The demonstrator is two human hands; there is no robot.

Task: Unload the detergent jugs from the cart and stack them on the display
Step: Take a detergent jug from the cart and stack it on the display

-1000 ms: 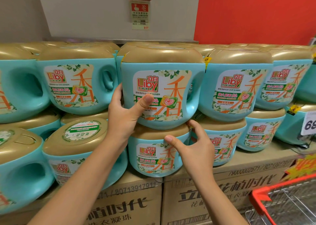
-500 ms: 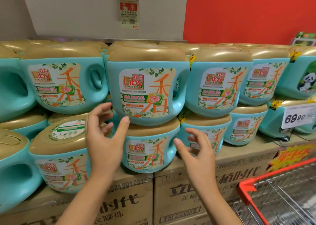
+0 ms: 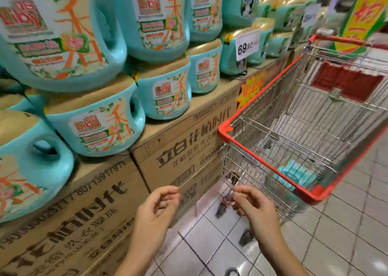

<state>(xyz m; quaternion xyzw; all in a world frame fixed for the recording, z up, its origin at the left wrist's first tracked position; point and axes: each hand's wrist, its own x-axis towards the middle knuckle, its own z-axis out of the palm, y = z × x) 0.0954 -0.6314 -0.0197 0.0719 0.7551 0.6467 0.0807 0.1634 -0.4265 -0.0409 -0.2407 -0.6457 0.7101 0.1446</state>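
Teal detergent jugs with tan lids fill the display on the left, stacked two high; one large jug [image 3: 60, 34] sits top left over a lower jug [image 3: 96, 122]. They rest on brown cardboard boxes [image 3: 184, 147]. A wire cart with a red rim [image 3: 262, 162] stands to the right, with one teal jug [image 3: 296, 173] lying at its bottom. My left hand [image 3: 156, 209] and my right hand [image 3: 254, 204] hover low between the boxes and the cart, fingers loosely curled and apart, holding nothing.
A white price tag reading 69.90 [image 3: 247, 44] hangs off the shelf edge. More teal packs with a panda print [image 3: 247, 2] stand farther along. A yellow and green sign [image 3: 365, 13] rises behind the cart. White floor tiles [image 3: 346, 233] spread below.
Both hands let go of the stacked jug and dropped down away from the display. My view swung right and down, bringing the cart into sight.
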